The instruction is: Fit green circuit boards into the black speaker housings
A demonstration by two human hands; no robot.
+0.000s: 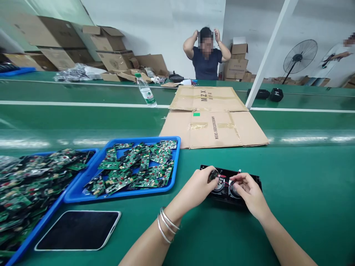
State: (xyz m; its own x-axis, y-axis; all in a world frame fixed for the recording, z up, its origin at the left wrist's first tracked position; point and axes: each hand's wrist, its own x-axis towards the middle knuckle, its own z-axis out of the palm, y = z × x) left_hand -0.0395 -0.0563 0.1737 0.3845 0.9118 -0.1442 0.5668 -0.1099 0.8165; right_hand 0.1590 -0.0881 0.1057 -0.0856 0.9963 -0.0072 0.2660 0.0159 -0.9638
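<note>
A black speaker housing (pixel 230 201) with two round silver-rimmed drivers lies on the green table. Over its left part, my left hand (pixel 201 184) pinches a small circuit board (pixel 213 175). Red wires (pixel 222 176) run near the board. My right hand (pixel 249 192) is over the right driver (pixel 233 190), thumb and fingers closed together by the wires; what they hold is too small to make out. A small white connector (pixel 239 171) shows at the housing's far edge.
Two blue trays (pixel 177 162) of circuit boards stand at the left, with a phone (pixel 77 231) in front. Flattened cardboard (pixel 210 127) and a water bottle (pixel 146 91) lie beyond. A person (pixel 206 59) is behind the far table; another is at the right, near a fan (pixel 298 58).
</note>
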